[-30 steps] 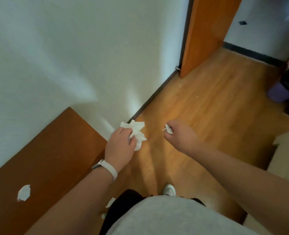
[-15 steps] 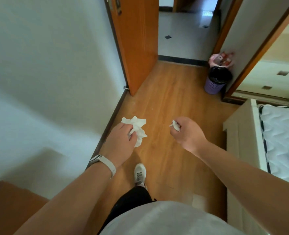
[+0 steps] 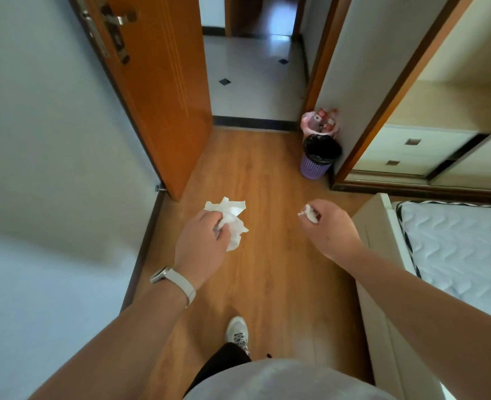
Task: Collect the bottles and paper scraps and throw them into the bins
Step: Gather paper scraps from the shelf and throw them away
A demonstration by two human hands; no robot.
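My left hand (image 3: 201,243) is shut on a crumpled white paper wad (image 3: 231,217) that sticks out past my fingers. A small white paper scrap (image 3: 309,214) is pinched in my right hand (image 3: 330,229). Both hands hang over the wooden floor. Ahead and to the right, a purple bin (image 3: 316,167) with a black liner stands against the wall corner. Behind it sits a pink-lined bin (image 3: 306,122) holding bottles with red labels (image 3: 326,119).
An open orange door (image 3: 157,90) stands ahead on the left, by a white wall (image 3: 51,134). A bed with a quilted mattress (image 3: 457,249) borders the right side. A wardrobe with drawers (image 3: 411,151) is at the far right. A tiled hallway (image 3: 253,82) lies beyond the doorway.
My view has swung right and forward from the wall to the doorway. The two bins have come closer and more central. Both hands keep the same papers.
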